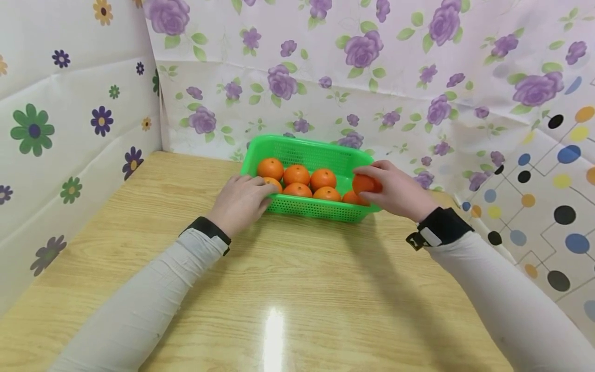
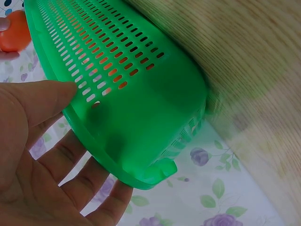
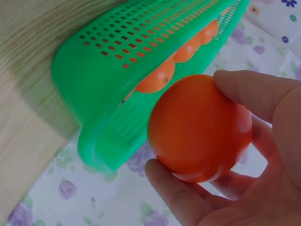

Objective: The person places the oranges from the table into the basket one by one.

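Observation:
A green perforated basket point(image 1: 307, 207) stands at the back of the table with two rows of oranges point(image 1: 296, 175) inside. At its right end my right hand point(image 1: 395, 188) grips one orange point(image 3: 200, 128) between thumb and fingers, above the rim. In the right wrist view that orange hangs beside the basket's end, its whole near side showing. My left hand point(image 1: 241, 201) holds the basket's front left corner. The left wrist view shows the thumb point(image 2: 51, 96) on the outer wall and the other fingers curled over the rim.
The wooden table point(image 1: 288, 268) reaches toward me in front of the basket. A flowered cloth point(image 1: 279, 82) hangs right behind it. Patterned walls rise at the left point(image 1: 74, 139) and at the right point(image 1: 548, 206).

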The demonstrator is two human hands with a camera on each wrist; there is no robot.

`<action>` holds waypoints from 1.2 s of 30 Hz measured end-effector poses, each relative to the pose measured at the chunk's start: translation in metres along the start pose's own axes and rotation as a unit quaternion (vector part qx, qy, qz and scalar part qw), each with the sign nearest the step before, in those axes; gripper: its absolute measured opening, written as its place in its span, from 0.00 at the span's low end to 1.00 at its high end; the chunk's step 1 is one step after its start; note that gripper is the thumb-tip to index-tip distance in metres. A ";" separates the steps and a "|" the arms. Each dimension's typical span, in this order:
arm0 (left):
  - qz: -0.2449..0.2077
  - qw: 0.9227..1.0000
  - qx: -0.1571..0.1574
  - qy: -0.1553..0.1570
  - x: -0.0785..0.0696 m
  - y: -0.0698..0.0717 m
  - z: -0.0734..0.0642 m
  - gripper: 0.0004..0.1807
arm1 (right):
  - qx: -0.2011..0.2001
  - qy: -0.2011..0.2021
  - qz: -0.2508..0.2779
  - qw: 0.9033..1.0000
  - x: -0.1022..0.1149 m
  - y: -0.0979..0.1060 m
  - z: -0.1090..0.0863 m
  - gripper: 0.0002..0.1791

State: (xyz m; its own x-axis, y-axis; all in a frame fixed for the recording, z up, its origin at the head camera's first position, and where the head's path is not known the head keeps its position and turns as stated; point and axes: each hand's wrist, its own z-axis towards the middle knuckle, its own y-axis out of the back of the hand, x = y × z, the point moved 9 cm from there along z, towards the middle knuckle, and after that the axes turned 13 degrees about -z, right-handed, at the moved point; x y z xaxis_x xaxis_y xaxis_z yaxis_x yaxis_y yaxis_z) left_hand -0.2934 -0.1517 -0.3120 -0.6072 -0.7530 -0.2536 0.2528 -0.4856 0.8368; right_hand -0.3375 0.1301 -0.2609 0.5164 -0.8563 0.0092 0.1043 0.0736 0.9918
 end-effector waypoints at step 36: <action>0.000 1.000 0.004 0.003 0.002 -0.001 0.000 0.13 | 0.029 -0.027 -0.010 0.999 -0.012 -0.003 0.047 0.31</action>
State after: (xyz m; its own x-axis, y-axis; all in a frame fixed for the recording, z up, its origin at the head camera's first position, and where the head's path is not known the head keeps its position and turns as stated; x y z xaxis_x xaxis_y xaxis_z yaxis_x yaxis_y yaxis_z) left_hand -0.2948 -0.1527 -0.3133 -0.6020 -0.7563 -0.2563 0.2467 -0.4814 0.8411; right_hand -0.3837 0.1165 -0.2579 0.4676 -0.8839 -0.0046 0.0639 0.0287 0.9975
